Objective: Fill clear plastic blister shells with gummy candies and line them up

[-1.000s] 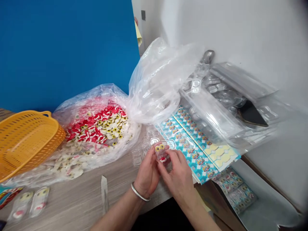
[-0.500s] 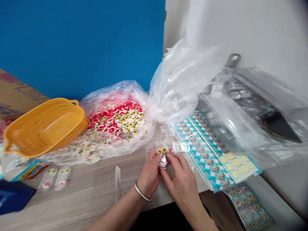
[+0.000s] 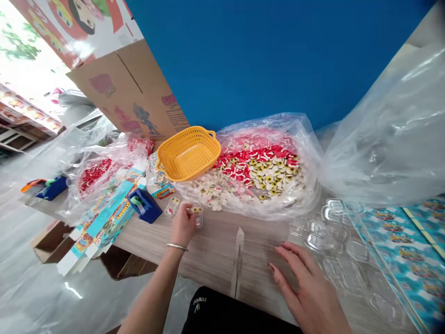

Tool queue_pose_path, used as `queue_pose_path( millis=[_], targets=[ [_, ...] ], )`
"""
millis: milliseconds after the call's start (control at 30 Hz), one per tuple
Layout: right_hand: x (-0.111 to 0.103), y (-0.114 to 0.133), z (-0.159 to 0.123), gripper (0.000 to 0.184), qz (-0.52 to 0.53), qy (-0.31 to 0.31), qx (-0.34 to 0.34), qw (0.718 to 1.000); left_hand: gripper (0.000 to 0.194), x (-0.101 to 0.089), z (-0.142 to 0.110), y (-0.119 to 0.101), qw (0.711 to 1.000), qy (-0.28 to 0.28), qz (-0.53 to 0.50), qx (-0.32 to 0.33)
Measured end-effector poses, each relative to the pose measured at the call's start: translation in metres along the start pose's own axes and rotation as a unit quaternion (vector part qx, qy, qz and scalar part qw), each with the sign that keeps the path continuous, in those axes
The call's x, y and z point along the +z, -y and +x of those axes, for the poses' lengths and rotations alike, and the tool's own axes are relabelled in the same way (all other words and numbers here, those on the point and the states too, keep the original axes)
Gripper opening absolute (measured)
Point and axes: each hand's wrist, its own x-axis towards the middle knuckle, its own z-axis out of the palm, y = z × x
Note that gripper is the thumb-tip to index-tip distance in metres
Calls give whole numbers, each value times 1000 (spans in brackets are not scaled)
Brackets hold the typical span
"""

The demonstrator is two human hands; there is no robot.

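My left hand (image 3: 183, 226), with a bangle at its wrist, is closed on a small clear plastic candy pack (image 3: 199, 217) at the table's surface. Yellow-ringed eye candies show through it. Just left lies a similar filled pack (image 3: 171, 207), partly hidden by the fingers. My right hand (image 3: 306, 287) hovers over the table at the front right, fingers apart, holding nothing. Near it, empty clear plastic trays (image 3: 320, 235) lie to the right. Between the hands rests a slim pointed strip (image 3: 238, 255), its exact kind unclear.
An open bag (image 3: 278, 174) of red and white gummies lies at the back, beside a yellow basket (image 3: 189, 160). Blue tape dispenser (image 3: 144, 205) and printed card strips (image 3: 104, 215) are left. Printed sheets (image 3: 399, 250) and a large plastic bag (image 3: 389, 139) are right.
The view has swung left. My hands, together on the pack before, have parted: the left carried it left beside the other filled packs, while the right let go and opened.
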Motion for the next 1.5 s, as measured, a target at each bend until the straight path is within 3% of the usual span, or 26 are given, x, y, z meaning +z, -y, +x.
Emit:
queue_pose_path(
  millis=[267,433,500,600,667,733,833,1000,1167,1333,1433,1500],
  targets=[
    [8,5,-3,29,-6,29,19,999,25,-10,9,6,977,-20,194,84],
    [-8,20,-4,26,1,71,43,997,30,-14,5,1,966,14,230,117],
    [-19,19,-8,23,-4,97,69,993,32,-12,2,-4,949,-46,279,142],
    [-36,8,-21,19,-37,97,129,986,29,-2,-17,-23,945,-98,242,198],
    [-45,-3,-34,17,-77,75,168,980,26,11,-39,-40,955,-38,161,248],
    [-50,-14,-46,17,-129,58,197,970,22,31,-65,-60,957,75,67,271],
    [-50,-23,-56,23,-214,26,215,953,17,65,-103,-86,933,218,-20,287],
    [-39,-24,-49,38,-304,-10,211,929,26,110,-140,-111,890,374,-86,247],
    [-24,-25,-44,29,-272,30,220,936,45,128,-146,-121,885,397,-96,223],
    [-18,-29,-47,19,-27,-41,216,975,50,128,-146,-121,896,382,-127,188],
    [-16,-22,-41,16,92,-88,245,961,59,122,-148,-121,899,357,-217,129],
    [-15,-13,-29,17,172,-86,258,947,54,117,-147,-123,863,387,-316,71]
  ],
)
